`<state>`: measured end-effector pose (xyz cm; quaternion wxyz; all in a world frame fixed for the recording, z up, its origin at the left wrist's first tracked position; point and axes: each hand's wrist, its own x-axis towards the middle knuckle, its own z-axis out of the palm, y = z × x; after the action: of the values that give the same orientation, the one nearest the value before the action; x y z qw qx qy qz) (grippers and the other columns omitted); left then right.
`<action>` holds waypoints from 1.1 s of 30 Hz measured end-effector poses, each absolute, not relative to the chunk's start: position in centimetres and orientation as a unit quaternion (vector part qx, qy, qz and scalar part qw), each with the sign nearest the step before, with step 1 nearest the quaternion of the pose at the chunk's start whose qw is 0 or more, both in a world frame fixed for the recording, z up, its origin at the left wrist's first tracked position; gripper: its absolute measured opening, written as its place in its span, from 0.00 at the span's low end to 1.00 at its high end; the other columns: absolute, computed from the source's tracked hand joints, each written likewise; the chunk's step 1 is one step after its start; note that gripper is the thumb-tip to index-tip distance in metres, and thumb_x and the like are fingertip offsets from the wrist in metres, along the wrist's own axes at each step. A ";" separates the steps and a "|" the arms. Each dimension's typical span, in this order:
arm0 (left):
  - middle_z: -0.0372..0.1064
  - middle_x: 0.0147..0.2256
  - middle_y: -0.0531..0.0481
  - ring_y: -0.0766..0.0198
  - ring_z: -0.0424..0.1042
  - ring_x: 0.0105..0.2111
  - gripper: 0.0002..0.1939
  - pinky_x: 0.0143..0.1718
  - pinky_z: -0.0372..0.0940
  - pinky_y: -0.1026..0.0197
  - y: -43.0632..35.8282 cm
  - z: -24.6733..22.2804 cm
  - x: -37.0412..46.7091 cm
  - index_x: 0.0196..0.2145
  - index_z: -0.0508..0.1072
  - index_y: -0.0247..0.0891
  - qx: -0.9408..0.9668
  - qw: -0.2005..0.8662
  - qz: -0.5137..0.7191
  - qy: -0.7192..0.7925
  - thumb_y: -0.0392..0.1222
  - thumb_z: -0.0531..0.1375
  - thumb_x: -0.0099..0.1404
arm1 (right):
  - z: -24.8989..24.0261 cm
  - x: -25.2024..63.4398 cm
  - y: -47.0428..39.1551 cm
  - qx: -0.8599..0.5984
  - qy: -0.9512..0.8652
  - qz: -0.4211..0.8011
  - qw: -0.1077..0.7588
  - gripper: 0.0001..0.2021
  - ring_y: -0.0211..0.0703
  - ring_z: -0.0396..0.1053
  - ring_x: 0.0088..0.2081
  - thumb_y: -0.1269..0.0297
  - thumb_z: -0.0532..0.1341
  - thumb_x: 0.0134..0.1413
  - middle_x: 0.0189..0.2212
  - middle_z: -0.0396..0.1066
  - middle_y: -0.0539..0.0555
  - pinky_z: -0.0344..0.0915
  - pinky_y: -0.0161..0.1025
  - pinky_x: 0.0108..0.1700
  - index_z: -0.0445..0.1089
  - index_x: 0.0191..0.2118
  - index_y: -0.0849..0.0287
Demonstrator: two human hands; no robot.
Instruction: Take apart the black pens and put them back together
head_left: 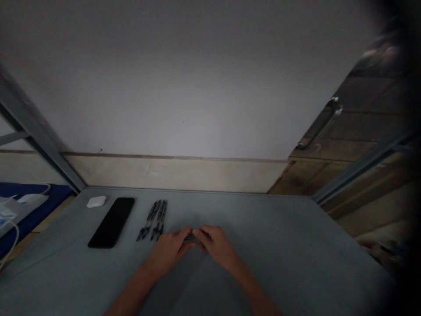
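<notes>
My left hand [170,249] and my right hand [215,245] meet over the middle of the grey tabletop [283,254]. Both are closed, with thumbs and fingers pinching a small dark piece [190,238] between them. Most of that piece is covered by my fingers, so its kind cannot be made out. Just left of my left hand lie two narrow rows of slim dark pieces [161,219] with small yellowish marks. They are too dim to name exactly.
A black smartphone [112,223] lies left of the rows, with a white earbud case [96,202] beyond it. Grey metal posts [42,136] rise at both back corners. Behind stands a pale wall [177,87]; a door handle [320,127] is at right.
</notes>
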<state>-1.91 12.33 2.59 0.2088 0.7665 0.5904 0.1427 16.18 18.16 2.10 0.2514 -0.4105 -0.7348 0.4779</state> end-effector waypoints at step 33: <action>0.76 0.40 0.47 0.57 0.76 0.40 0.19 0.39 0.67 0.60 12.4 2.6 -1.3 0.50 0.69 0.42 0.757 0.230 0.146 0.594 0.51 0.45 0.73 | 2.5 16.6 18.3 -0.392 -0.777 0.418 0.261 0.16 0.42 0.62 0.25 0.53 0.54 0.61 0.21 0.64 0.49 0.53 0.37 0.28 0.64 0.25 0.55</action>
<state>-1.25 12.41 2.64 0.2300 0.7572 0.5937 0.1458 16.63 18.33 2.54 0.2607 -0.3923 -0.7770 0.4177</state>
